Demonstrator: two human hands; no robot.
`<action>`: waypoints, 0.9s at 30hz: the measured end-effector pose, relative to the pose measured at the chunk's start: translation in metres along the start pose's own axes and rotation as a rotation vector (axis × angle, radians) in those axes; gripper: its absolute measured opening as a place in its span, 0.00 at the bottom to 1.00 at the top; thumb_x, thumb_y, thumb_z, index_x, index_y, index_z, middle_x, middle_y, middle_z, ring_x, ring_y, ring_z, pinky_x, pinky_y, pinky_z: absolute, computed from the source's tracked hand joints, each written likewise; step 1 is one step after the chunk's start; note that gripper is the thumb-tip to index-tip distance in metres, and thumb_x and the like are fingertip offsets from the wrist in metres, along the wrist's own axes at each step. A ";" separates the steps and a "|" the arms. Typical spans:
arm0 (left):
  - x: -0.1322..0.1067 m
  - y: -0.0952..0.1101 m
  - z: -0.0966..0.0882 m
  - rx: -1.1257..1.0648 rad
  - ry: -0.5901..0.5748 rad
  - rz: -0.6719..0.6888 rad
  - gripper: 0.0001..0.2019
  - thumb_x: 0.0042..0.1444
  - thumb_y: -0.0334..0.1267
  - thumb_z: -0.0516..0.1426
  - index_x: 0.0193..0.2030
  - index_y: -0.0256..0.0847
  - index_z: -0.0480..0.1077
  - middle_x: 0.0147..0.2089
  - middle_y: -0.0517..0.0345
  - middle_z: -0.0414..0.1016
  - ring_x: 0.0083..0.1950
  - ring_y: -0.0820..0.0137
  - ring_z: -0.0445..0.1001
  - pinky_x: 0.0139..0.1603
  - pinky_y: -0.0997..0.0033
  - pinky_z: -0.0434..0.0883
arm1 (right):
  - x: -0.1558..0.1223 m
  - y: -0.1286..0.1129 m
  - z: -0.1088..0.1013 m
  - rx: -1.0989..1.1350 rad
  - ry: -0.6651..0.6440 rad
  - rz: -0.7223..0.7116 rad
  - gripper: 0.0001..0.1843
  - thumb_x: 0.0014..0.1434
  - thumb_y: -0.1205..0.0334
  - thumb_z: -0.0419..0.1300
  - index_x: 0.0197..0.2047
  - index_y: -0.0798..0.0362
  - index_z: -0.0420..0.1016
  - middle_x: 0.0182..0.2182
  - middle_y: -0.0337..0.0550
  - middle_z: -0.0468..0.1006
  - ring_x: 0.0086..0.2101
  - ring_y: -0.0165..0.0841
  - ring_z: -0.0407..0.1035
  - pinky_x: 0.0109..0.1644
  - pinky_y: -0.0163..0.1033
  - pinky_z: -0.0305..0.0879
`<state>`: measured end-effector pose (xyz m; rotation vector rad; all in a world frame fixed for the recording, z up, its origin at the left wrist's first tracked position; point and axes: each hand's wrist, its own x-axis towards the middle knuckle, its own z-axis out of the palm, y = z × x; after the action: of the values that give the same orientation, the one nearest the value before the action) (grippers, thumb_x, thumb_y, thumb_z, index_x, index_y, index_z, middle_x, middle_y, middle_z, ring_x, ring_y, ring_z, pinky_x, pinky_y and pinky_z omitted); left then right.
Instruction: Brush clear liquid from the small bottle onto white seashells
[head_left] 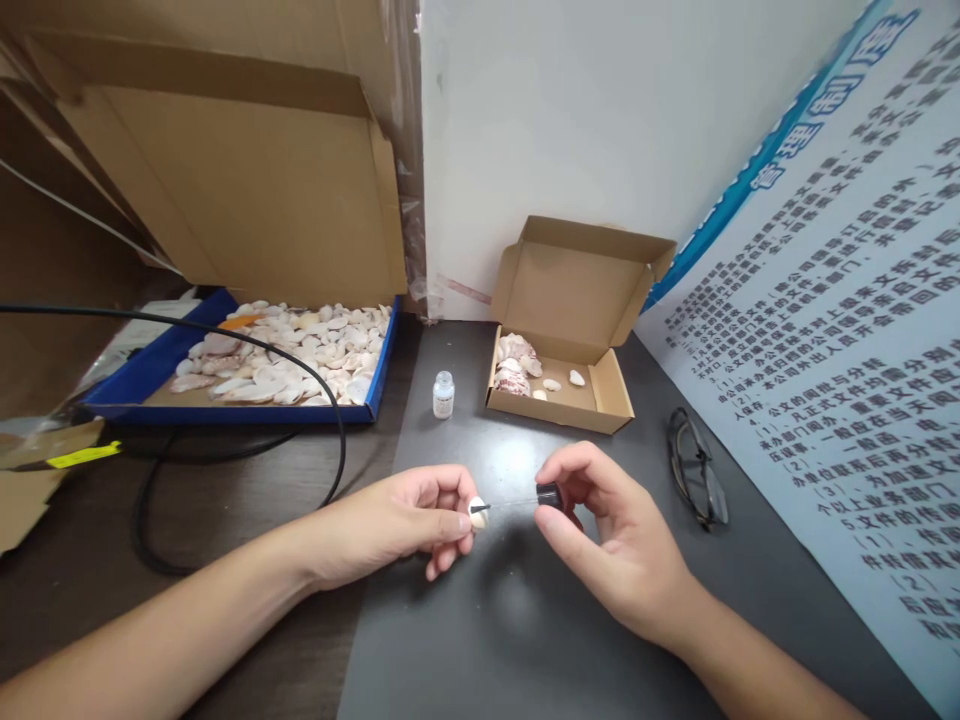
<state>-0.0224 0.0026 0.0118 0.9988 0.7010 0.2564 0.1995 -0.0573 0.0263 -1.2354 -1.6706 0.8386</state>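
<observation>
My left hand (420,520) pinches a small white seashell (478,516) between thumb and fingers above the dark mat. In my right hand (607,535) is the black cap (549,496) of a brush applicator, held by thumb and fingertips. Its thin stem (510,502) points left, and the dark brush tip (478,509) lies over the face of the shell, seemingly touching it. Behind the hands, a small clear glass bottle (443,396) with a printed label stands upright without a cap.
A blue-sided box (225,412) full of seashells stands at the left, a black cable (341,420) looping over it. A smaller cardboard box (562,412) holds several shells. Folded eyeglasses (697,470) lie at the right, beside a printed poster (825,400).
</observation>
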 end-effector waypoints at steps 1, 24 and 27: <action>0.000 0.000 0.000 0.003 -0.003 -0.003 0.16 0.54 0.45 0.66 0.35 0.39 0.65 0.30 0.62 0.72 0.27 0.77 0.66 0.29 0.77 0.63 | 0.000 0.000 0.000 -0.021 0.009 0.002 0.06 0.59 0.67 0.59 0.40 0.49 0.67 0.23 0.32 0.64 0.24 0.29 0.63 0.26 0.34 0.64; -0.002 0.006 0.005 -0.056 0.030 -0.028 0.17 0.50 0.45 0.67 0.35 0.39 0.65 0.29 0.61 0.72 0.26 0.77 0.66 0.29 0.76 0.63 | 0.002 -0.002 -0.001 -0.016 -0.027 0.047 0.06 0.55 0.68 0.58 0.36 0.49 0.65 0.25 0.34 0.64 0.24 0.29 0.61 0.25 0.33 0.62; -0.001 0.005 0.004 -0.062 0.030 -0.028 0.16 0.51 0.44 0.67 0.35 0.39 0.65 0.29 0.61 0.72 0.26 0.77 0.66 0.29 0.76 0.64 | 0.001 -0.003 -0.002 0.019 -0.024 0.044 0.06 0.56 0.67 0.58 0.36 0.49 0.66 0.27 0.35 0.66 0.25 0.30 0.62 0.25 0.32 0.63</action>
<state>-0.0199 0.0019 0.0184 0.9273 0.7296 0.2679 0.1999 -0.0573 0.0294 -1.2570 -1.6561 0.8974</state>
